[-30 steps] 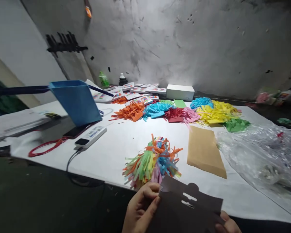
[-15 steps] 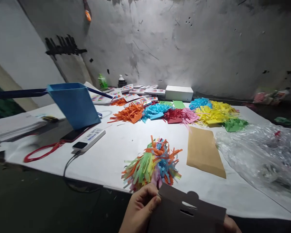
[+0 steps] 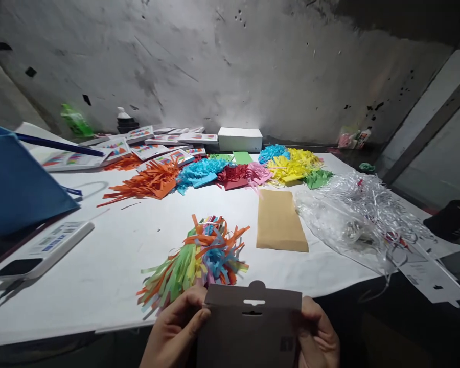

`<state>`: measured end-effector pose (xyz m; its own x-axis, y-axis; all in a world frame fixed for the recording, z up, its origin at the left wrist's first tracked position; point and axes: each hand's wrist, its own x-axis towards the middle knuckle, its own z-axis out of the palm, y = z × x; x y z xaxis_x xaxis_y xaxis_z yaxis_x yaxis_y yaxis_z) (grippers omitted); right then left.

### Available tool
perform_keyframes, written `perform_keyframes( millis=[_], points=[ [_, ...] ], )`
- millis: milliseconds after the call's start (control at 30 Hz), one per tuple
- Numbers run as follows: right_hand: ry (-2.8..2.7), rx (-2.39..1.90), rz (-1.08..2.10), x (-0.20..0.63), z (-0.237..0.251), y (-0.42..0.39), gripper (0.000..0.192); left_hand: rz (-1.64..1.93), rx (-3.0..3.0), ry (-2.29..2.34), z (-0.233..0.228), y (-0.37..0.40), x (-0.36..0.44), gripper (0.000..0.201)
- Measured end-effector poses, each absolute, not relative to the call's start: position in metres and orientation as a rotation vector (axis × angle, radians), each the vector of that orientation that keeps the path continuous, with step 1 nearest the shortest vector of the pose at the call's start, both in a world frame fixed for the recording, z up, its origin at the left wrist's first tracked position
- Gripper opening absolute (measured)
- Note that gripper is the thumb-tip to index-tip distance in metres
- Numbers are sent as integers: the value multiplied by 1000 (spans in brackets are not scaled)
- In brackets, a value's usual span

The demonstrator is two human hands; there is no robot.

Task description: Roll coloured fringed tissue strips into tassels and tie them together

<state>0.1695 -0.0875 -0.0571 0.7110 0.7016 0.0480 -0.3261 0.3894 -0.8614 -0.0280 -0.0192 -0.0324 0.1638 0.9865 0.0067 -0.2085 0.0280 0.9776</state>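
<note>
Between my two hands is a flat box (image 3: 249,332) with a hang-hole tab along its top, its near face in shadow. My left hand (image 3: 180,324) pinches its left edge near the top corner. On the other side, my right hand (image 3: 316,332) grips the right edge. Just beyond the box lies a bundle of multicoloured paper tassels (image 3: 201,260) on the white tabletop (image 3: 118,276). A brown paper sheet or envelope (image 3: 281,222) rests to the right of the bundle.
Orange tassels (image 3: 153,179), blue tassels (image 3: 201,171) and yellow tassels (image 3: 295,166) line the back, before printed boxes (image 3: 153,152) and a white box (image 3: 240,139). Clear plastic bags (image 3: 341,220) spread at right. A blue container (image 3: 23,184) and a white device (image 3: 46,250) stand left.
My view has swung to the right, so the table's contents appear further left. The box is turned squarer to me, and my right hand now shows clearly on its right edge.
</note>
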Motion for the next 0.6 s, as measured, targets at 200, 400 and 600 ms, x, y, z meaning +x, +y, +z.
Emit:
perform_keyframes(
  millis=[200, 400, 600],
  points=[
    [-464, -1044, 867, 173, -59, -84, 37, 1260, 1134, 965, -24, -11, -22, 34],
    [-438, -1042, 879, 172, -58, -81, 22, 1262, 1125, 929, -19, -14, -13, 32],
    [-580, -1025, 911, 184, -69, -80, 33, 1392, 1408, 993, -27, -13, -20, 26]
  ],
)
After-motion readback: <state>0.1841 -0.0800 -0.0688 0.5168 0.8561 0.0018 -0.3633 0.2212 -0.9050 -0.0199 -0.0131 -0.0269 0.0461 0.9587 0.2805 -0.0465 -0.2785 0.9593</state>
